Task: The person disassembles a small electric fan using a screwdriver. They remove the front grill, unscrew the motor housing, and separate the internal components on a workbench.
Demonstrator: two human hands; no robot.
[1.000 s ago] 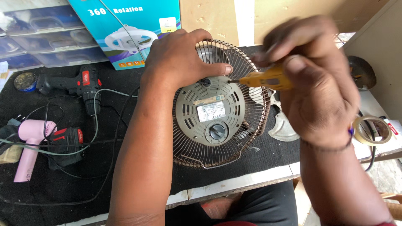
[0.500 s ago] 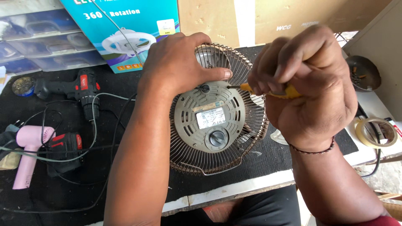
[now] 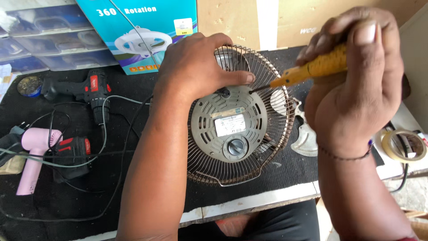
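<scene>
A small fan lies face down on the black mat, its grey round motor housing [image 3: 232,125] up, ringed by the rusty wire grille [image 3: 276,147]. My left hand [image 3: 196,67] presses on the top of the grille, thumb at the housing's upper edge. My right hand [image 3: 356,80] grips a yellow-handled screwdriver [image 3: 312,69]; its dark tip sits at the housing's upper rim beside my left thumb. A grey fan blade [image 3: 305,138] shows under the grille at the right.
A black and red cordless drill [image 3: 89,91], a pink hair dryer [image 3: 33,154], a black and red battery pack [image 3: 71,156] and tangled cords lie to the left. A blue fan box [image 3: 138,31] stands behind. A tape roll [image 3: 403,145] sits at the right edge.
My right hand has risen and shifted right with the screwdriver, its tip still at the housing's upper rim. The left hand stays on the grille.
</scene>
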